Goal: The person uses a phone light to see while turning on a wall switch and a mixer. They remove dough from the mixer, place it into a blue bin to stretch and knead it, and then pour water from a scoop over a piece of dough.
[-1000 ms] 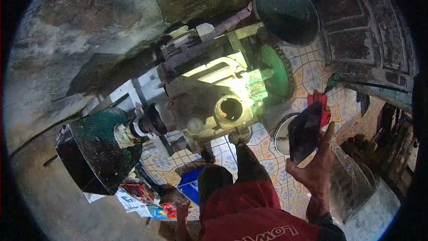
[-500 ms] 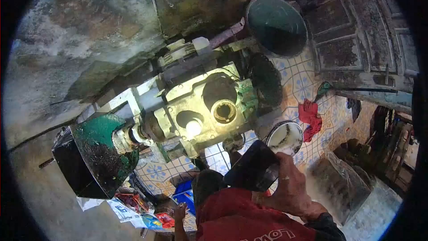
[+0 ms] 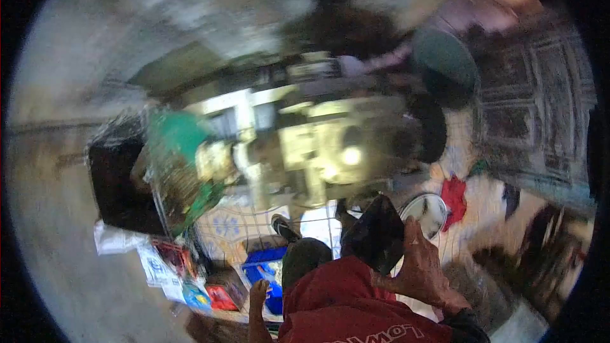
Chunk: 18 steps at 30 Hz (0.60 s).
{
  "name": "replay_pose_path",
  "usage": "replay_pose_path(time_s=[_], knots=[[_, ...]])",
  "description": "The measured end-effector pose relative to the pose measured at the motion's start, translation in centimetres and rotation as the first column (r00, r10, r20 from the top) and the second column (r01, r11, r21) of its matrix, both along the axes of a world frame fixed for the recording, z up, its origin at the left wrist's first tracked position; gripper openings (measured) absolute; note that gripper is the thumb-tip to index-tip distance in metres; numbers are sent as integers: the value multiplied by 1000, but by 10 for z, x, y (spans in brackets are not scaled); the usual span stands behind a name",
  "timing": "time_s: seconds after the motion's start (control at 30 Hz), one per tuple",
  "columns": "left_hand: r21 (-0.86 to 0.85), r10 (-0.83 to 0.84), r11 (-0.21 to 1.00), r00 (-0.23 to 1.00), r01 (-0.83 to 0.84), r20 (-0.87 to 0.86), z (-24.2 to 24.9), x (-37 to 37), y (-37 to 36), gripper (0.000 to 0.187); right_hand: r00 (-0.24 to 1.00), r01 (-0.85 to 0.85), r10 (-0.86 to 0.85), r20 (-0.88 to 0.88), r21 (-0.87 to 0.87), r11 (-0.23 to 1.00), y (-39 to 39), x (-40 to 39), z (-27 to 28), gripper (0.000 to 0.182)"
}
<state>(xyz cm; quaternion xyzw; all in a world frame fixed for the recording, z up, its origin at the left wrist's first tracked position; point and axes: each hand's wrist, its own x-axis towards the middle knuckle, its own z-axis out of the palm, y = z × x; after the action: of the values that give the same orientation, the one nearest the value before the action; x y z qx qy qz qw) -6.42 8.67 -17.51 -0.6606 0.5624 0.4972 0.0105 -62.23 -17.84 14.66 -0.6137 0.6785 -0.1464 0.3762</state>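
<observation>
My right hand (image 3: 427, 270) is raised on the right, its fingers closed around a dark flat smartphone (image 3: 375, 230). The phone is tilted in front of my red shirt (image 3: 346, 292), below the machine. Low on the left, my left hand (image 3: 258, 291) is curled like a fist; nothing shows in it, and it is near a blue box (image 3: 265, 273). Ahead stands a large cream machine housing (image 3: 318, 136), blurred now, with a bright light spot on its face. A green, worn metal hood (image 3: 184, 136) with a dark opening adjoins its left side.
A white bucket (image 3: 424, 214) stands on the tiled floor beside a red cloth (image 3: 454, 198). Further back is a dark round tub (image 3: 445, 63) next to a wooden panelled door (image 3: 534, 105). Bags and packets (image 3: 166, 270) lie at the lower left.
My view has swung, so the machine, tub and bucket appear further right, and the picture is smeared. The light spot lies further right on the housing. My right hand still holds the phone.
</observation>
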Motion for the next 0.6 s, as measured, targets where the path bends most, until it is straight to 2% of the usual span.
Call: replay_pose_path(time_s=[0.03,0.07,0.1,0.13,0.17,0.23,0.3,0.37,0.4,0.47,0.5,0.6], knots=[[215,391,902,920,-375,-35,34,-20,-15,38,996,-76,77,39,-32,997,-2,25,-1,94],[321,698,669,715,-670,37,68,-40,-31,39,984,-154,159,80,-65,986,-3,54,-1,96],[324,719,639,691,-698,71,68,-26,-17,39,973,-220,213,94,82,972,-5,86,-1,98],[325,739,607,665,-725,104,68,-12,-3,39,947,-315,308,92,75,946,-8,121,1,99],[253,816,541,574,-802,75,59,3,24,39,910,-410,405,86,64,910,-11,159,3,99],[253,855,491,516,-834,43,65,27,53,37,815,-578,573,87,65,813,-14,236,5,102],[237,888,440,459,-866,27,51,75,90,35,703,-711,705,95,73,699,-13,330,-6,104],[233,921,370,388,-899,35,26,112,141,32,683,-730,704,193,180,659,-10,443,-14,106],[216,949,293,312,-931,55,24,128,162,31,674,-738,702,229,253,626,-6,498,-19,107],[164,982,158,173,-974,78,17,166,194,30,539,-841,818,201,72,536,13,588,-62,108],[101,998,59,60,-993,6,13,180,212,29,466,-880,866,183,-9,475,21,637,-90,109],[101,987,-145,-137,-984,87,15,217,243,23,312,-934,908,280,-84,347,26,794,-149,110]])
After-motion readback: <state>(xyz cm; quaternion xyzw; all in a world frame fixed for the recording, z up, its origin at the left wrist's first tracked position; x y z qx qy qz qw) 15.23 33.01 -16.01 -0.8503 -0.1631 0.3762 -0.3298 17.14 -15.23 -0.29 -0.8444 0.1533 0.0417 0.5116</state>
